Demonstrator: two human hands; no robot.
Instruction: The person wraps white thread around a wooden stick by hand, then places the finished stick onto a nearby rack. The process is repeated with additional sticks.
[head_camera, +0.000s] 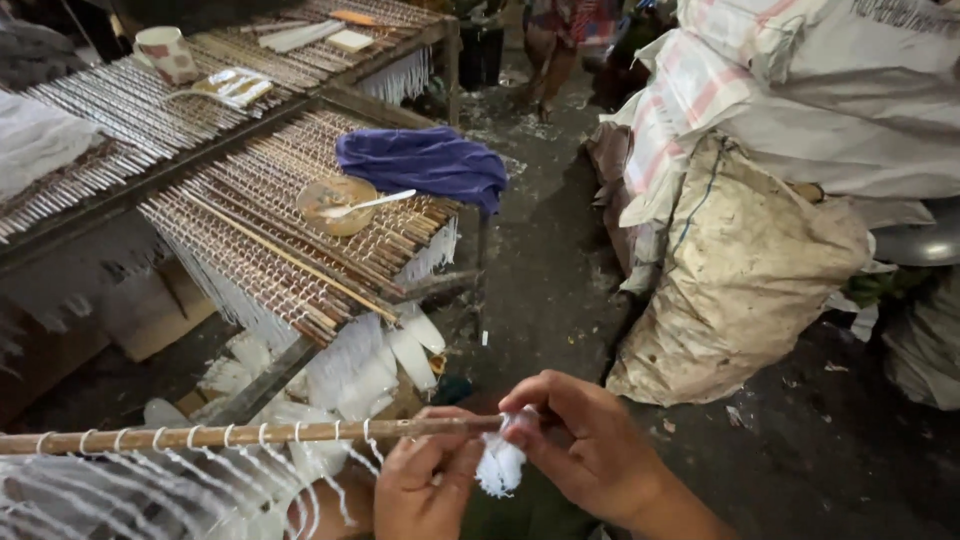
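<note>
You held the stick level across the bottom of the view, its far end pinched between both hands. Your left hand was closed around the stick from below, fingers curled tight. Your right hand was closed over the stick's tip, gripping a white bundle of string that hung just under it. White loops ran along the stick to the left of your hands, with strands trailing down.

Beyond the stick stood a rack of sticks, carrying a shallow dish and a blue cloth. To the right of the stick lay big sacks on the dark floor.

The risk, as I judged it: the loops nearest the tip could have slid off if your right hand's grip slackened, and the loose strands could have tangled if the stick tilted.
</note>
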